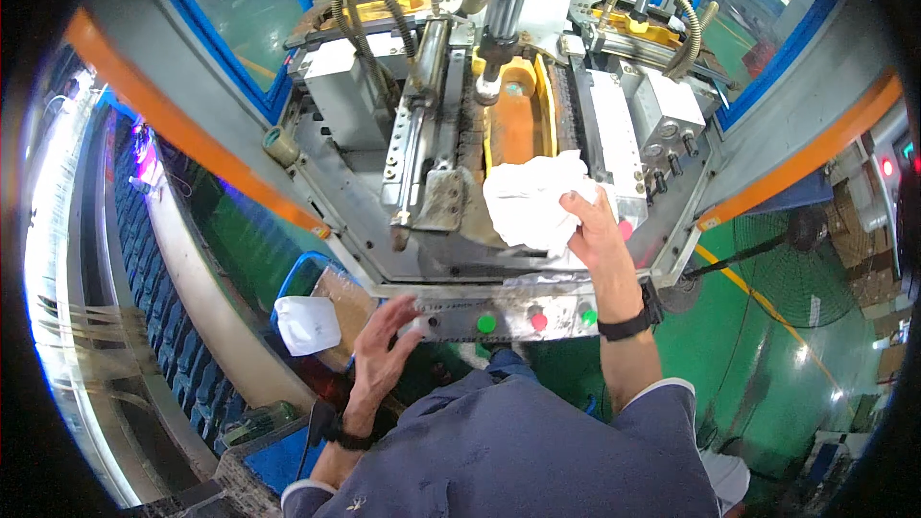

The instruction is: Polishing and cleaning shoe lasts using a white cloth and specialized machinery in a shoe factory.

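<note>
Right hand [597, 235] pinches the bunched white cloth [532, 197] at its right edge, mid-frame, over the near end of the yellow-rimmed bed [549, 115]; hidden fingertips, can't tell their placing. Left hand [384, 341] is empty, fingers loosely spread near the left end of the button panel [513, 312], contact unclear. Best to gather loose folds and keep fingers clear of the metal rod [501, 29]. Bed surface brownish, machine plates grimy; green floor [715, 364], fan [796, 259] at right.
</note>
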Demonstrator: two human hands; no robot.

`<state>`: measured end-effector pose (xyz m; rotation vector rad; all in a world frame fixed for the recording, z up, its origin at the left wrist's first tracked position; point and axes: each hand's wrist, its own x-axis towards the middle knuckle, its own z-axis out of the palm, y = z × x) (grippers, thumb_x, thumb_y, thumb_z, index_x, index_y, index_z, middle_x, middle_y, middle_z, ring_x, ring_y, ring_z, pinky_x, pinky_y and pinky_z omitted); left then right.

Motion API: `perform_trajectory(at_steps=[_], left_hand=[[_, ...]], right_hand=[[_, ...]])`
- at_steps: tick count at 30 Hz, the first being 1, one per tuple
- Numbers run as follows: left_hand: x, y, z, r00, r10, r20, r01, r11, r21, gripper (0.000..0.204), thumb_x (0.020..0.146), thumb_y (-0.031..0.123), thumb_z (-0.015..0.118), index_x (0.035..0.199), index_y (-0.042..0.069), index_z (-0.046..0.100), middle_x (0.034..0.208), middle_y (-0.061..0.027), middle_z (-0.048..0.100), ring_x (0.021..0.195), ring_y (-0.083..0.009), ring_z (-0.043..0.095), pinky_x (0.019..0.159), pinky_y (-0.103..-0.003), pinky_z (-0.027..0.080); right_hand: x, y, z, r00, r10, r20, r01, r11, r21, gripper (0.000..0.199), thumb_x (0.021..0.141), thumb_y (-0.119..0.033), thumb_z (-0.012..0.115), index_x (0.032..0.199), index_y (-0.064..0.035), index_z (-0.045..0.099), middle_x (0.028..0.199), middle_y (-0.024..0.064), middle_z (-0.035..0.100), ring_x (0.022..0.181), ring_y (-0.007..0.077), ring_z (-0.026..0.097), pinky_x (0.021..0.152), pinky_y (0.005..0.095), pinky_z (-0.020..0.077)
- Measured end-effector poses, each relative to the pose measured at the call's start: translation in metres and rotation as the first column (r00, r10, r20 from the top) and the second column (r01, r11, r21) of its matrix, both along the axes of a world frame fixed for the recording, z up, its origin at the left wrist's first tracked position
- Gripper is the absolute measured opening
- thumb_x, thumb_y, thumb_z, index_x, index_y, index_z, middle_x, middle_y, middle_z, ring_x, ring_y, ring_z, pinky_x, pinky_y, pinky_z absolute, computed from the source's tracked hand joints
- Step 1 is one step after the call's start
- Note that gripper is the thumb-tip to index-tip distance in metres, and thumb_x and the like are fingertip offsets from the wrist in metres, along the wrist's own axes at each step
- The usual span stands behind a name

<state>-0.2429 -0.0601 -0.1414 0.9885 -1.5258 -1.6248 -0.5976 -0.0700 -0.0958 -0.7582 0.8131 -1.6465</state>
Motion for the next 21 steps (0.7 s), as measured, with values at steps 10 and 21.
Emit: perform_trajectory(at_steps=[10, 21], left_hand=[[-0.015, 0.028, 0.05, 0.956, -0.196, -0.218, 0.163, 0.973, -0.163, 0.102, 0.083, 0.013, 0.08, 0.156, 0.002, 0.009, 0.151, -0.0172, 0.036, 0.134, -0.0294, 0.046, 0.109, -0.042, 0.043], [-0.001, 0.073, 0.045, 0.99, 0.02, -0.14, -0.046, 0.981, -0.19, 0.098, 0.077, 0.017, 0.085, 0.153, 0.004, 0.024, 0.153, -0.0208, 0.032, 0.137, -0.0306, 0.041, 0.105, -0.046, 0.046]], right_hand=[[0.192, 0.082, -0.002, 0.941, -0.26, 0.218, 0.213, 0.953, 0.218, 0.038, 0.103, -0.02, 0.044, 0.129, 0.0069, 0.052, 0.124, 0.0156, 0.063, 0.111, 0.0246, 0.064, 0.097, 0.0375, 0.0511], [0.204, 0.13, -0.013, 0.937, -0.199, 0.286, 0.156, 0.974, 0.164, 0.046, 0.106, -0.028, 0.036, 0.134, 0.006, 0.048, 0.13, 0.016, 0.06, 0.119, 0.0259, 0.059, 0.103, 0.0408, 0.0459]])
